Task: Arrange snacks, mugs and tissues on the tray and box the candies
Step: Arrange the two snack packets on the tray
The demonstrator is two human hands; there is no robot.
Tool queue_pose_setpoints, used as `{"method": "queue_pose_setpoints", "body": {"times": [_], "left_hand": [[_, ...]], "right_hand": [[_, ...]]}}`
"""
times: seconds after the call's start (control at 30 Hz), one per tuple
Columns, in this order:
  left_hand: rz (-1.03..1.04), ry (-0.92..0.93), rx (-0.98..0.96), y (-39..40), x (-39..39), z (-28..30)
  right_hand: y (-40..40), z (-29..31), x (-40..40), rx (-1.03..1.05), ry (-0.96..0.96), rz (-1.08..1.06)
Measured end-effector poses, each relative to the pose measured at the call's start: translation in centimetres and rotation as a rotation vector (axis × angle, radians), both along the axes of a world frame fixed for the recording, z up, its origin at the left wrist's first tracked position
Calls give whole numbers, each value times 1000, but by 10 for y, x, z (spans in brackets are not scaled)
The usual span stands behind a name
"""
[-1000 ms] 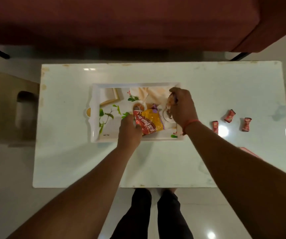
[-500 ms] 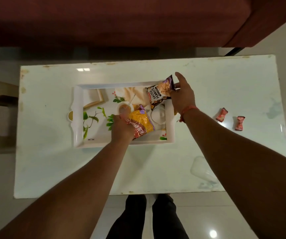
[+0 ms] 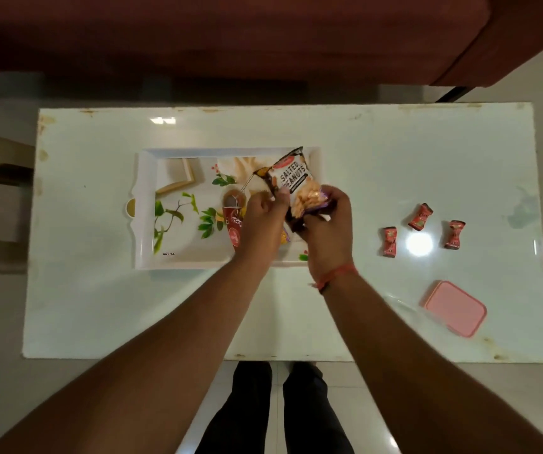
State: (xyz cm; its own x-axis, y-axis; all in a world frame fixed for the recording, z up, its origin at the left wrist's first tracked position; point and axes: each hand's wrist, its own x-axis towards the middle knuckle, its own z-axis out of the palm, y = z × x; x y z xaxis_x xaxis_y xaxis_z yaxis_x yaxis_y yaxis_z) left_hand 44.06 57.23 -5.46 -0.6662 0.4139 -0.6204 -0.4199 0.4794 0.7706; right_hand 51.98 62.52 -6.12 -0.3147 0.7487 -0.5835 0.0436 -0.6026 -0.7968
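- The white floral tray (image 3: 147, 204) on the white table (image 3: 394, 152) holds a red-and-yellow snack packet (image 3: 234, 229), mostly hidden under the forearms.
- One salted peanuts packet (image 3: 293, 181) is raised over the tray's right end, gripped by both hands: the left hand (image 3: 265, 213) pinches its left edge, the right hand (image 3: 327, 221) clasps its lower end.
- Three red wrapped candies (image 3: 420, 217) lie loose on the table, right of the tray.
- One pink box (image 3: 455, 308) sits closed near the table's front right corner; its contents cannot be seen.
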Motion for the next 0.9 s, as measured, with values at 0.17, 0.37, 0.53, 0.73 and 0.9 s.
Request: {"method": "queue_pose_setpoints", "body": {"times": [0.17, 0.37, 0.53, 0.73, 0.9], "left_hand": [[-179, 53, -59, 6, -18, 0], [-918, 304, -153, 13, -40, 4], [-671, 575, -137, 31, -47, -2], [63, 505, -531, -5, -36, -30], [15, 307, -639, -35, -24, -52]], "right_hand": [[-19, 5, 21, 66, -174, 166], [70, 8, 31, 425, -327, 692], [97, -2, 4, 502, -453, 637], [97, -32, -31, 406, -640, 428], [89, -46, -40, 486, -820, 495]]}}
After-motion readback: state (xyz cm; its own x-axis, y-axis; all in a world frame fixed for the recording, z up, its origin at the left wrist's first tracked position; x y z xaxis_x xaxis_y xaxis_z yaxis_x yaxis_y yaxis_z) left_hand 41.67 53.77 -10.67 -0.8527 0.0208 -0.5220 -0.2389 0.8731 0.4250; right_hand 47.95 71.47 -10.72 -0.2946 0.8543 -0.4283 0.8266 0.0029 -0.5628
